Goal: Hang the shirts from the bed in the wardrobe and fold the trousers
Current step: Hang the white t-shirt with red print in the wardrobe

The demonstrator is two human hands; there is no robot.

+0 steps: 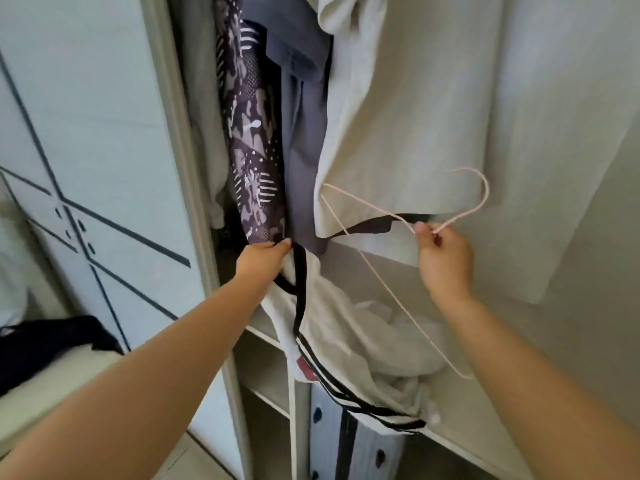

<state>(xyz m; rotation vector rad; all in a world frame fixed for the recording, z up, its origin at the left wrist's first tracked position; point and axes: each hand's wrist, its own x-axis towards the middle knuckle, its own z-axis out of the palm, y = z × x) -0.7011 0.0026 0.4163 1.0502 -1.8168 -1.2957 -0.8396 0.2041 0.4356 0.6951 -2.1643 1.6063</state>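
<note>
1. Head view: the left hand (263, 259) grips the white shirt with black trim (346, 341) by its neck edge. That's centre frame, just under the clothes hanging in the wardrobe (86, 133).
2. The right hand (445, 261) pinches a thin pink wire hanger (487, 195) at the base of its hook, right of centre. As far as I can tell, the hanger isn't inside the shirt yet.
3. My take: hold the neckline open with the left hand, then feed in one hanger shoulder at a time.
4. The wire looks skinny, so I'd centre the shoulders or the shirt will probably slide off.
5. The rail is out of frame and the beige garment (415, 116) crowds the space, so nudge it aside first.
</note>
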